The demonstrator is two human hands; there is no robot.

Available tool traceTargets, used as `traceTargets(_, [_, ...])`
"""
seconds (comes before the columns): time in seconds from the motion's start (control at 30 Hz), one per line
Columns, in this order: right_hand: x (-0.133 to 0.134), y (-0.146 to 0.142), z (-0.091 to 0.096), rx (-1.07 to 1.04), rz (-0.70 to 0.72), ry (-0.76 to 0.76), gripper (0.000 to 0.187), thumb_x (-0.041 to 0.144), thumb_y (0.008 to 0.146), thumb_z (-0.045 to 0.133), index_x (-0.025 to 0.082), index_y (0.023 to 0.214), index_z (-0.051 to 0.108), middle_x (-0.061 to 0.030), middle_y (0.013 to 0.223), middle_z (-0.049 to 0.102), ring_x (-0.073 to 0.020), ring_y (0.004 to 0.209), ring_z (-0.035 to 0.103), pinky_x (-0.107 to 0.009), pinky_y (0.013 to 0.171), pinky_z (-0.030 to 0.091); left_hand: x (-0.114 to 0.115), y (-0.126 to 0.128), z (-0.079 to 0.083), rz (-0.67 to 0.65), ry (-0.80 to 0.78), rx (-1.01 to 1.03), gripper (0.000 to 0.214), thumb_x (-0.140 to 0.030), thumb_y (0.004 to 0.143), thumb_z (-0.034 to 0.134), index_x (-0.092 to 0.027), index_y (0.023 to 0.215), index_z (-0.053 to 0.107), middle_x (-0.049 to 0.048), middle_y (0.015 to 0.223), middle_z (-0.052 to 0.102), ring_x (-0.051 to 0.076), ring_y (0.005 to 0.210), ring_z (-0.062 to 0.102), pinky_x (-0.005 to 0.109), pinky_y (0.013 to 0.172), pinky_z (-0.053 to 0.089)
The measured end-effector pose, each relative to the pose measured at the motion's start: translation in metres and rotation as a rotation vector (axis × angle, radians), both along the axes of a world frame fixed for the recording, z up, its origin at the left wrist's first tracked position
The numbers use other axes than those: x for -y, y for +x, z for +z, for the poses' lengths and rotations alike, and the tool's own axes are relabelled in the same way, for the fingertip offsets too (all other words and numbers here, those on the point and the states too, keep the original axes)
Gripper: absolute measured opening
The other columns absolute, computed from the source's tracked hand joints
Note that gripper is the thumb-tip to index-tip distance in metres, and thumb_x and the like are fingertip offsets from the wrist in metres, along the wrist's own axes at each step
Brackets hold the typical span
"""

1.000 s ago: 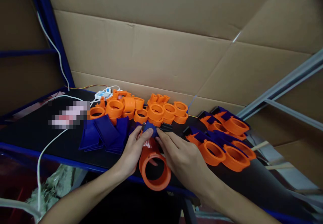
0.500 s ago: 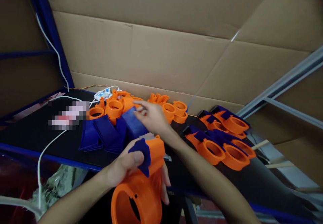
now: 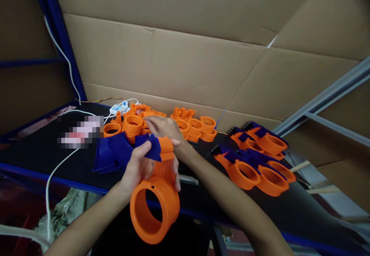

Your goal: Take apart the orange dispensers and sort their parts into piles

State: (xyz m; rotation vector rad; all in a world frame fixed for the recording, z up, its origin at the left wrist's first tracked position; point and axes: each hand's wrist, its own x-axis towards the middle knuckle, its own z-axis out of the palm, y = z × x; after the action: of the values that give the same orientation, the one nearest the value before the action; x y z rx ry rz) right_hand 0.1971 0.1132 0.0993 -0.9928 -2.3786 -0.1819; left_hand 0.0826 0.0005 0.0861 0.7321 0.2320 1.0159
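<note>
- Left hand [image 3: 139, 165]: one, gripping an orange ring-ended holder [image 3: 165, 186], thumb on its blue end piece [image 3: 153, 148]; holder tilted, ring towards the person, at the table's [image 3: 29, 150] near edge.
- Right hand [image 3: 167, 128]: one, extended past the holder to the orange rings [image 3: 133, 132]; I cannot tell whether it grips any.
- Blue plates [image 3: 108, 156]: overlapping, left of the holder.
- Orange-and-blue pieces [image 3: 252, 159]: a group, table's right side.

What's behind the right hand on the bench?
Orange rings show past the right hand, with the cardboard wall beyond. The hand covers parts of the nearest rings; whether its fingertips hold anything can't be told.
</note>
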Motion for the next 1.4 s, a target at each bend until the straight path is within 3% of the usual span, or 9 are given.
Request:
traceTargets(0.2, [0.027,0.067,0.031,-0.357,0.021,-0.042,0.036,0.035,0.103,0.043,0.018,0.128,0.063,-0.0076,0.107,0.075,-0.0159,0.082,0.073,-0.03,0.077,0.057,-0.017,0.004,-0.005,0.167,-0.076,0.022,0.061,-0.066,0.088,0.05,-0.016,0.116,0.067,0.0091,0.08,0.071,0.028,0.071,0.071,0.039,0.067,0.055])
traceTargets(0.33, [0.064,0.071,0.036,-0.045,0.203,0.087,0.044,0.043,0.097,0.058,0.018,0.134,0.058,-0.01,0.123,0.07,-0.021,0.111,0.067,-0.034,0.093,0.055,-0.026,0.015,-0.018,0.318,-0.135,0.044,0.038,-0.047,0.086,0.068,-0.019,0.111,0.067,0.0058,0.094,0.074,0.021,0.075,0.071,0.03,0.066,0.056])
traceTargets(0.43, [0.075,0.061,0.031,0.146,0.129,0.215,0.044,0.04,0.099,0.054,0.012,0.132,0.058,-0.0155,0.12,0.071,-0.0248,0.111,0.068,-0.037,0.091,0.056,-0.025,0.018,-0.024,0.388,-0.148,-0.01,0.03,-0.04,0.083,0.074,-0.021,0.105,0.064,0.0002,0.078,0.071,0.015,0.061,0.067,0.024,0.055,0.052])
traceTargets(0.53, [0.073,0.052,0.023,0.215,0.087,0.257,0.04,0.032,0.102,0.047,0.008,0.132,0.058,-0.0189,0.124,0.069,-0.0256,0.111,0.068,-0.036,0.09,0.058,-0.022,0.018,-0.024,0.409,-0.085,-0.08,0.027,-0.045,0.086,0.071,-0.023,0.095,0.06,-0.0069,0.052,0.054,0.009,0.039,0.05,0.019,0.042,0.041])
traceTargets(0.7, [0.062,0.052,0.014,0.185,0.141,0.139,0.043,0.025,0.101,0.047,0.008,0.14,0.052,-0.0169,0.119,0.072,-0.0215,0.101,0.072,-0.032,0.083,0.06,-0.022,0.016,-0.02,0.5,-0.035,-0.141,0.03,-0.048,0.084,0.071,-0.021,0.089,0.059,-0.0107,0.047,0.04,0.004,0.034,0.03,0.016,0.037,0.031])
traceTargets(0.9, [0.032,0.105,0.033,-0.063,-0.016,0.124,0.037,0.023,0.101,0.043,0.021,0.132,0.064,-0.0061,0.104,0.077,-0.0172,0.085,0.074,-0.03,0.078,0.058,-0.024,0.002,-0.012,0.637,-0.008,-0.207,0.033,-0.047,0.085,0.069,-0.02,0.077,0.052,-0.0105,0.045,0.04,0.003,0.033,0.025,0.017,0.036,0.023])
traceTargets(1.07, [0.027,0.108,0.019,0.1,-0.029,0.002,0.03,0.029,0.1,0.05,0.023,0.12,0.071,-0.0081,0.114,0.073,-0.0211,0.107,0.067,-0.034,0.089,0.052,-0.018,0.003,-0.009,0.546,0.03,-0.248,0.024,-0.041,0.085,0.071,-0.021,0.084,0.058,-0.0097,0.05,0.044,0.004,0.035,0.03,0.018,0.039,0.029])
traceTargets(1.23, [0.032,0.072,-0.017,0.248,-0.131,-0.104,0.026,0.022,0.097,0.055,0.023,0.116,0.073,-0.0073,0.099,0.072,-0.0178,0.089,0.067,-0.026,0.071,0.047,-0.024,0.006,-0.019,0.448,0.013,-0.391,0.029,-0.042,0.078,0.077,-0.018,0.091,0.067,-0.0084,0.05,0.045,0.004,0.036,0.031,0.019,0.039,0.026])
traceTargets(1.4, [0.031,0.077,-0.014,0.205,-0.147,-0.144,0.028,0.017,0.094,0.056,0.023,0.116,0.072,-0.0066,0.101,0.074,-0.0174,0.087,0.068,-0.025,0.069,0.047,-0.03,0.0,-0.021,0.398,0.121,-0.518,0.033,-0.042,0.076,0.079,-0.017,0.098,0.072,-0.0069,0.048,0.048,0.007,0.039,0.039,0.02,0.041,0.028])
